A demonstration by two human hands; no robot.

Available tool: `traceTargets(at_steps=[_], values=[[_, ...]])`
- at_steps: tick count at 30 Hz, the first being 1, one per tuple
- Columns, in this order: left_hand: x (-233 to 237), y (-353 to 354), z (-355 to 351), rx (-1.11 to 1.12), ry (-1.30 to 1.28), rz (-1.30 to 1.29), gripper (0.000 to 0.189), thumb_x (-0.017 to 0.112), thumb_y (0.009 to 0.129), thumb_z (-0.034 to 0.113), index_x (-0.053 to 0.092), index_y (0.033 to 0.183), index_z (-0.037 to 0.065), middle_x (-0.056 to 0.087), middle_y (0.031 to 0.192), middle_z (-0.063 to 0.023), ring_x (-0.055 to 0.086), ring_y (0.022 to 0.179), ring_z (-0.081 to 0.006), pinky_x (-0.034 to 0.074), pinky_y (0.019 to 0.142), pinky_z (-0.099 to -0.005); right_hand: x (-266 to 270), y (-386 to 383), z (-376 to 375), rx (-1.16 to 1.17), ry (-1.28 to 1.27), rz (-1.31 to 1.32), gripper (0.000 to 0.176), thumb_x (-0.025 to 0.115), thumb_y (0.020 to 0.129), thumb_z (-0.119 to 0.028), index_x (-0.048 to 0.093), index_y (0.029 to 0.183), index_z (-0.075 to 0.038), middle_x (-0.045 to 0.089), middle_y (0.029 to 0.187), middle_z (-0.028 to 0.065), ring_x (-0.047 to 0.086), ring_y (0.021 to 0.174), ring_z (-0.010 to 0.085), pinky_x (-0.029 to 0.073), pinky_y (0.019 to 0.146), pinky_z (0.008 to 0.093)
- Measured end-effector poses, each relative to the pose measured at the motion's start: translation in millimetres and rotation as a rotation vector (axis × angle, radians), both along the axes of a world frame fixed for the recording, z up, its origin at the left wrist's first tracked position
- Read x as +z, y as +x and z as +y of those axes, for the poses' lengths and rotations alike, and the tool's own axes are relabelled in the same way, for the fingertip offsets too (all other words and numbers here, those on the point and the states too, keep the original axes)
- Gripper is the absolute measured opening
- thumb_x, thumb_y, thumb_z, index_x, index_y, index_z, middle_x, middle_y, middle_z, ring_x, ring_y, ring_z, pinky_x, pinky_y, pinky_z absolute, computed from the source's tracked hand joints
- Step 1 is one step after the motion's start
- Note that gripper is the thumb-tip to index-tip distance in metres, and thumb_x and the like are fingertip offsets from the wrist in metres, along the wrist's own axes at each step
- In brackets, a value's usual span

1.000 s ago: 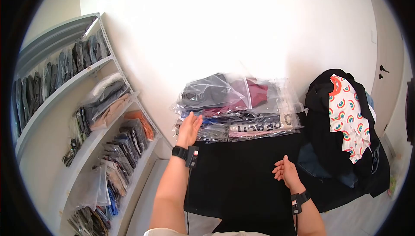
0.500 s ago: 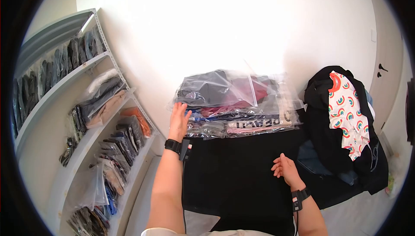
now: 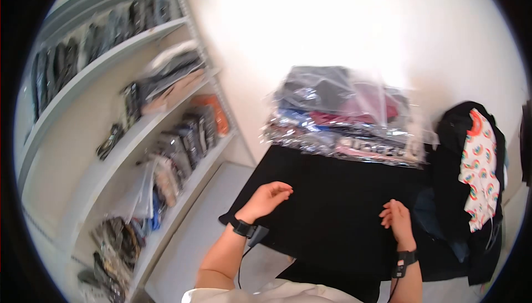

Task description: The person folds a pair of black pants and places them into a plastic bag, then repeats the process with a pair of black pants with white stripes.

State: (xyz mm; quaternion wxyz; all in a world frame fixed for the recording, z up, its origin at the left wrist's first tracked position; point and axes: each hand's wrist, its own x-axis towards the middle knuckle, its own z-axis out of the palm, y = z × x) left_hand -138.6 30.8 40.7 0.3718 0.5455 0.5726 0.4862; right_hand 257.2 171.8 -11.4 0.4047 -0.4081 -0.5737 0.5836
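My left hand (image 3: 267,199) hovers over the left part of the black cloth (image 3: 332,209), fingers loosely bent and holding nothing. Farther right, my right hand (image 3: 397,221) is above the same cloth with its fingers slightly apart, also bare. Beyond both hands lies a stack of clothes in clear plastic bags (image 3: 338,117), with grey, maroon and blue garments showing through. Neither hand touches the stack. To the right of my right hand is a heap of dark clothing (image 3: 449,164). A white garment with rainbow prints and a red collar (image 3: 480,170) lies on top of it.
On the left stands a grey metal shelf unit (image 3: 130,42) filled with bagged clothes, some slumped over on the lower shelves. A white wall (image 3: 310,20) rises behind the table. Cords hang from the black bands on both wrists.
My left hand has left the bagged stack's left edge and drawn back toward me over the black cloth. The view has turned left, showing more of the shelves.
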Motion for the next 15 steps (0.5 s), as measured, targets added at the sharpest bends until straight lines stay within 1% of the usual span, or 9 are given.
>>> traceTargets(at_steps=[2,3,4,6,8,9,10,12,15], values=[[-7,2,-36,0.113,-0.025,0.194,0.025,0.060,0.095,0.012,0.061,0.115,-0.002,0.069,0.101,-0.0043,0.062,0.085,-0.0093,0.050,0.077,-0.0241,-1,-1,-1,0.003,0.052,-0.081,0.035,0.045,0.103,-0.033,0.059,0.095,-0.002,0.063,0.070,0.0047,0.054,0.049,0.0071,0.040,0.043,0.0195],[-5,7,-53,0.174,-0.023,0.245,0.024,0.060,0.095,0.012,0.062,0.114,-0.002,0.070,0.094,-0.0042,0.061,0.079,-0.0083,0.050,0.072,-0.0233,-1,-3,-2,0.004,0.066,-0.098,0.033,0.046,0.103,-0.032,0.059,0.095,-0.002,0.062,0.070,0.0041,0.053,0.048,0.0064,0.039,0.042,0.0192],[-20,4,-65,0.244,0.036,0.269,0.021,0.061,0.093,0.010,0.064,0.111,0.000,0.069,0.088,-0.0055,0.060,0.071,-0.0085,0.049,0.066,-0.0239,-1,-4,-3,0.002,0.084,-0.111,0.031,0.046,0.103,-0.030,0.059,0.095,-0.003,0.062,0.070,0.0035,0.052,0.048,0.0058,0.038,0.041,0.0190],[-35,2,-82,0.402,0.093,0.488,0.017,0.063,0.090,0.008,0.067,0.105,0.002,0.065,0.080,-0.0060,0.057,0.063,-0.0101,0.046,0.059,-0.0256,-8,-4,0,-0.009,0.134,-0.164,0.029,0.046,0.103,-0.030,0.059,0.093,-0.005,0.060,0.068,0.0016,0.049,0.046,0.0042,0.035,0.039,0.0177],[-46,4,-88,0.518,0.197,0.383,0.013,0.064,0.087,0.007,0.068,0.099,0.004,0.059,0.071,-0.0068,0.054,0.057,-0.0133,0.044,0.054,-0.0284,-16,-3,5,-0.006,0.149,-0.163,0.027,0.047,0.103,-0.028,0.058,0.093,-0.006,0.059,0.067,0.0011,0.047,0.045,0.0037,0.033,0.039,0.0172],[-53,5,-86,0.565,0.317,0.465,0.010,0.065,0.084,0.006,0.067,0.094,0.004,0.056,0.067,-0.0070,0.054,0.055,-0.0165,0.044,0.054,-0.0303,-12,-5,3,-0.016,0.151,-0.174,0.027,0.047,0.103,-0.028,0.058,0.093,-0.006,0.059,0.067,0.0009,0.046,0.045,0.0030,0.033,0.039,0.0167],[-55,9,-83,0.620,0.440,0.586,0.009,0.065,0.081,0.004,0.066,0.090,0.004,0.058,0.070,-0.0081,0.055,0.056,-0.0211,0.046,0.055,-0.0323,-13,-5,4,-0.016,0.155,-0.169,0.025,0.047,0.103,-0.026,0.058,0.094,-0.005,0.058,0.068,0.0009,0.046,0.046,0.0027,0.032,0.040,0.0168],[-58,12,-81,0.709,0.511,0.672,0.007,0.064,0.080,0.002,0.066,0.087,0.004,0.060,0.074,-0.0090,0.057,0.058,-0.0243,0.047,0.055,-0.0340,-14,-5,4,-0.039,0.168,-0.206,0.026,0.047,0.103,-0.027,0.058,0.094,-0.005,0.059,0.068,0.0008,0.046,0.047,0.0024,0.031,0.039,0.0166],[-58,9,-85,0.690,0.516,0.619,0.006,0.064,0.080,0.001,0.065,0.085,0.004,0.061,0.077,-0.0085,0.058,0.062,-0.0253,0.048,0.057,-0.0347,-18,-5,8,-0.072,0.180,-0.240,0.027,0.046,0.103,-0.028,0.057,0.094,-0.005,0.059,0.069,0.0005,0.045,0.046,0.0018,0.031,0.039,0.0164]])
